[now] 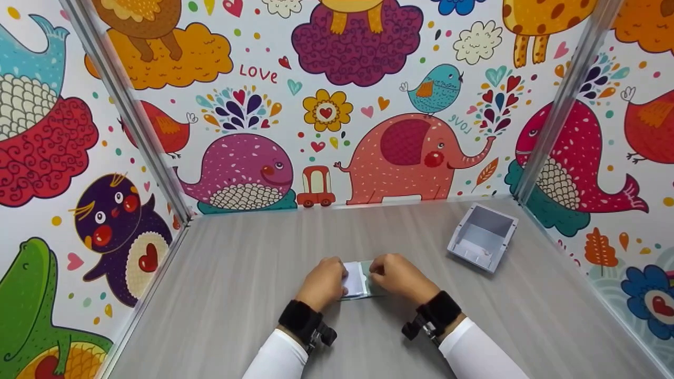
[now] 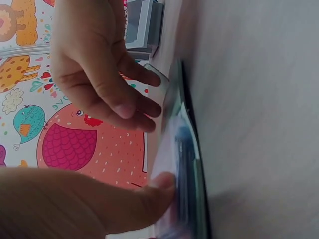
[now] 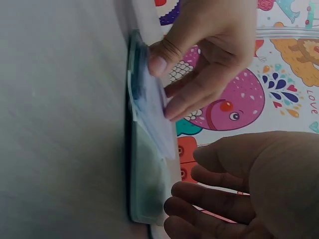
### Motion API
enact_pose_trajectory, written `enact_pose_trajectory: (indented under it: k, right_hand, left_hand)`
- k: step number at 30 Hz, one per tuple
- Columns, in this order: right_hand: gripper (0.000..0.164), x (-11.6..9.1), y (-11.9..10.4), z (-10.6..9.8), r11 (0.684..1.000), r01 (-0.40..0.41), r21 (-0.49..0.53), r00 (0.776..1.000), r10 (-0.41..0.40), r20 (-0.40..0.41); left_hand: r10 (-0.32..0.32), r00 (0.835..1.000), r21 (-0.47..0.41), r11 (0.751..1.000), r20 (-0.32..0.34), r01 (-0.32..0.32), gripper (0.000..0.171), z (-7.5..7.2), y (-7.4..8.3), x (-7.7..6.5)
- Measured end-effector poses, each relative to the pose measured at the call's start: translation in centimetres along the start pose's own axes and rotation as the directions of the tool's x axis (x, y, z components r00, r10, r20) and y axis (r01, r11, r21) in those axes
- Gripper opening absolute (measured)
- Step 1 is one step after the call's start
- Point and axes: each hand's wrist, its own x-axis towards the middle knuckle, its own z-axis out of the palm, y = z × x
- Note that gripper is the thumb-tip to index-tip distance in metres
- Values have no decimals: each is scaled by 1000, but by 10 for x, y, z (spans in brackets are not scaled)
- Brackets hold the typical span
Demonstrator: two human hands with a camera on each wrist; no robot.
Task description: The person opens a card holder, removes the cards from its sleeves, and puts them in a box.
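Note:
A flat pale-green case [image 3: 147,184] lies on the table between the hands, with a white paper-like stack [image 1: 355,279] in its left part. The left hand [image 1: 324,281] grips the stack across its width, thumb on the near edge and fingertips on the far one. In the left wrist view, bluish layers [image 2: 184,174] show along the near edge, beside the left thumb [image 2: 154,194]. The right hand [image 1: 400,276] hovers at the green right part, its loosely bent fingers [image 3: 212,204] holding nothing. What lies inside the case is hidden.
A grey open bin [image 1: 482,237] stands at the back right of the wood-grain table [image 1: 253,295], with something pale on its inner floor. Printed cartoon panels [image 1: 326,105] enclose the back and both sides, joined by metal corner posts [image 1: 558,105].

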Motion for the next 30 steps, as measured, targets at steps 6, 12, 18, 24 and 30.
enact_pose_trajectory:
  k: [6,12,18,24,30]
  right_hand:
    - [7,-1,2,6,1000,20,-11,1000,-20,2]
    - [6,-2,0,8,999,1,-48,1000,-1,-1]
    - [7,-3,-1,8,997,15,-79,1000,-16,-8]
    - [7,-3,2,10,995,45,-91,999,-47,-19]
    - [5,-3,3,11,992,55,-111,998,-59,-33]
  left_hand:
    - [23,1000,41,999,3,-23,19,-9,7,-3]
    - [21,999,124,992,47,-27,13,-13,12,-5]
    - [21,999,95,995,44,-25,6,-11,8,-3]
    - [48,999,66,997,3,-48,23,22,-20,9]
    - [44,999,60,997,-23,-43,24,20,-19,8]
